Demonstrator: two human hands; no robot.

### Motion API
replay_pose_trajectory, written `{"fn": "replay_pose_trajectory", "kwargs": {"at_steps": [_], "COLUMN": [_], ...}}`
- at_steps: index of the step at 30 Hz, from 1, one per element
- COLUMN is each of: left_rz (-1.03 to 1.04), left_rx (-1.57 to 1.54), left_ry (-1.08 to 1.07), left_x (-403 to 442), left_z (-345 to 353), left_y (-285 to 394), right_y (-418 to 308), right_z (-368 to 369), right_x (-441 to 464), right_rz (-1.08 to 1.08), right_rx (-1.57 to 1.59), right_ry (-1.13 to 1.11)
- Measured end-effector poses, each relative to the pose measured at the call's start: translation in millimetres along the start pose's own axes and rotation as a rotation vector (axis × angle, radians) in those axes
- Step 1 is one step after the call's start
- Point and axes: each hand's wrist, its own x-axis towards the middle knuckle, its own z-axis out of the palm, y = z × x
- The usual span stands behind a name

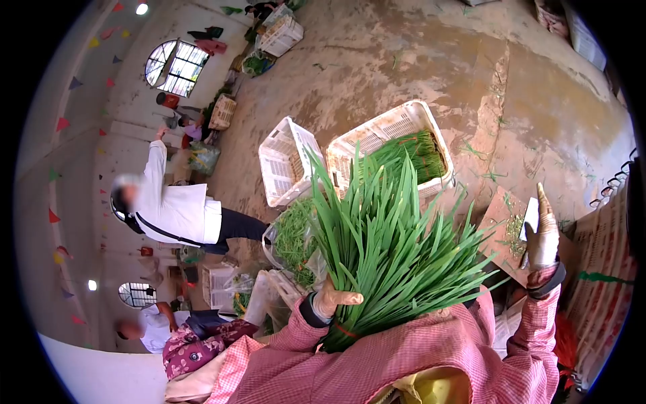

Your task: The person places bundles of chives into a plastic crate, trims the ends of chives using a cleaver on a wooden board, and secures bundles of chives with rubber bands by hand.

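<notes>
My left hand point(333, 298), in a soiled pale glove, is wrapped round the lower part of a big bundle of garlic chives point(387, 246). The long flat leaves fan out away from me, and a red band point(346, 330) circles the stems near my lap. Off to the right, my right hand point(543, 232), also gloved, is raised with its fingers stretched out and holds nothing I can see. Just behind it a broad, pale knife blade point(531, 219) shows over a brown board point(501, 225) strewn with green scraps; the hand partly hides it.
Ahead stands a white crate point(437, 118) holding banded green bundles, beside another white crate point(276, 161). A clear bag of loose greens point(294, 239) lies left of the chives. One person in a white jacket point(185, 212) stands at left; others sit farther off. Stacked sacks point(599, 283) line the right.
</notes>
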Motion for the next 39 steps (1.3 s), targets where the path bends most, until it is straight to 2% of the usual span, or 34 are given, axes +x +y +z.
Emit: {"fn": "replay_pose_trajectory", "kwargs": {"at_steps": [1,2,4,6,8,10,11,12,14,15,16,17,18,19,20,21,22,23,24,26,27,28,30,31,33,34,35,37,39], "left_rz": [0.0,-0.011,0.003,0.066,0.04,0.255,0.257,0.048,-0.154,-0.019,0.052,0.125,0.035,-0.057,-0.107,-0.155,-0.044,0.07,0.072,0.108,0.019,0.025,0.109,0.136,0.019,0.018,-0.004,-0.03,-0.029], "left_rx": [0.094,0.141,0.232,0.323,0.291,0.482,0.485,0.528,0.568,0.645,0.684,0.719,0.592,0.462,0.398,0.332,0.417,0.5,0.5,0.49,0.435,0.434,0.517,0.545,0.43,0.432,0.463,0.498,0.5], "left_ry": [-0.009,-0.021,-0.043,-0.059,-0.063,-0.196,-0.189,-0.116,-0.037,-0.165,-0.228,-0.287,-0.227,-0.169,-0.144,-0.117,-0.153,-0.188,-0.192,-0.136,-0.112,-0.108,-0.188,-0.216,-0.11,-0.112,-0.131,-0.15,-0.115], "left_x": [0,0,3,10,9,7,0,-9,-12,-8,-8,-7,-6,-7,-8,-6,3,8,10,10,7,5,4,6,9,11,12,14,13], "left_z": [1,3,11,20,12,2,-11,-29,-37,-36,-37,-38,-40,-42,-42,-33,6,28,29,29,22,11,-2,4,24,28,30,31,25], "left_y": [-2,-2,2,10,6,0,-7,-14,-16,-16,-18,-19,-22,-24,-26,-20,6,19,18,19,16,8,0,3,13,17,20,23,19], "right_y": [-9,-41,-101,-130,-149,-148,-149,-147,-147,-146,-142,-141,-141,-142,-147,-155,-159,-155,-154,-150,-141,-137,-129,-128,-138,-153,-168,-166,-140], "right_z": [-21,-36,-69,-58,-48,-29,-22,-10,-1,-1,1,-6,-16,-20,-21,-22,-24,-14,-1,2,10,7,-7,-4,1,-6,-2,13,39], "right_x": [10,18,30,35,35,27,25,19,14,16,23,32,41,46,45,43,41,34,32,34,38,54,85,93,91,91,87,82,81], "right_rz": [0.195,0.301,0.152,-0.268,-0.346,-0.454,-0.532,-0.535,-0.479,-0.373,-0.31,-0.279,-0.247,-0.424,-0.421,-0.515,-0.607,-0.672,-0.764,-0.585,-0.468,-0.407,-0.391,-0.456,-0.562,-0.549,-0.386,-0.215,-0.627], "right_rx": [0.251,0.612,0.66,0.492,0.365,0.262,0.178,0.272,0.123,0.397,0.419,0.392,0.364,0.326,0.326,0.196,0.061,0.016,0.022,0.179,0.421,0.436,0.332,0.316,0.301,0.139,0.169,0.204,0.332], "right_ry": [-0.021,0.016,-0.261,-0.363,-0.516,-0.526,-0.537,-0.572,-0.587,-0.491,-0.283,-0.263,-0.243,-0.257,-0.257,-0.399,-0.539,-0.569,-0.538,-0.533,-0.269,-0.085,-0.178,-0.267,-0.391,-0.615,-0.787,-0.952,-0.429]}}
